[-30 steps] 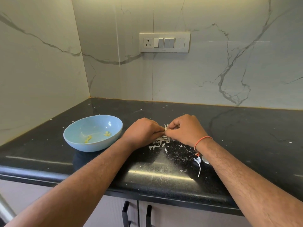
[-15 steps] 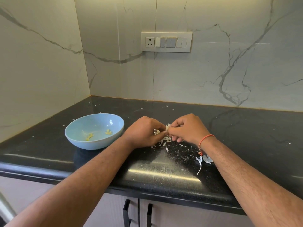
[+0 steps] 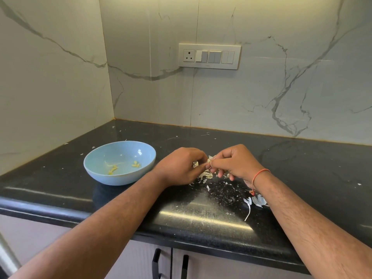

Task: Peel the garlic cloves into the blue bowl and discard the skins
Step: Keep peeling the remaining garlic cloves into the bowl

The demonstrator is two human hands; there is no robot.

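Observation:
A pale blue bowl [image 3: 120,162] sits on the black counter [image 3: 302,164] at the left, with two small yellowish garlic pieces [image 3: 124,167] inside. Just right of it, my left hand [image 3: 179,167] and my right hand [image 3: 235,164] meet fingertip to fingertip and both pinch a small garlic clove [image 3: 209,160] with white skin sticking out. The clove is mostly hidden by my fingers. Loose white garlic skins [image 3: 205,176] lie on the counter under my hands.
More skin flakes and a long white strip [image 3: 252,204] lie by my right wrist near the counter's front edge. A switch panel [image 3: 209,56] is on the marble wall behind. Cabinet handles [image 3: 170,266] show below the counter.
Both hands have lifted slightly off the counter while still pinching the clove. More white skin shows below them. The view has shifted a little.

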